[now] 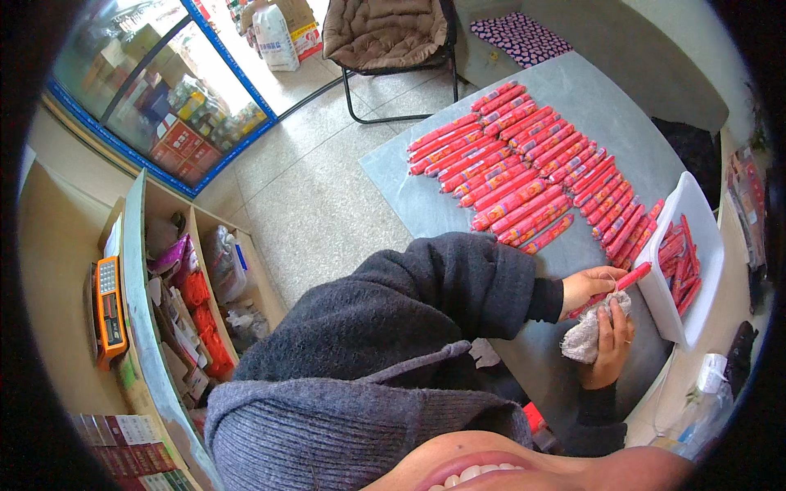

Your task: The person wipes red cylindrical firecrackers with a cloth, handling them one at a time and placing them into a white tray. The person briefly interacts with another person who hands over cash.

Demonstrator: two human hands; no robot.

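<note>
My left hand (586,291) grips a thin red-wrapped stick, apparently a packaged sausage (634,276), whose upper end points towards the white tub. My right hand (608,340) holds a crumpled pale cloth (582,336) against or very close to the lower part of that stick, which is partly hidden by fingers and cloth. Many similar red-wrapped sticks (522,166) lie side by side in slanting rows on the grey table (393,159). Beside my hands, a white plastic tub (706,288) stands tilted and holds more red sticks (678,264) in a loose pile.
A patterned cloth (522,38) lies at the table's far edge. Beyond stands a padded folding chair (387,37). At left are an open shelf unit (193,227) with bags, an orange scale (110,307) and a blue-framed glass door (233,52). Plastic packaging (706,399) lies at lower right.
</note>
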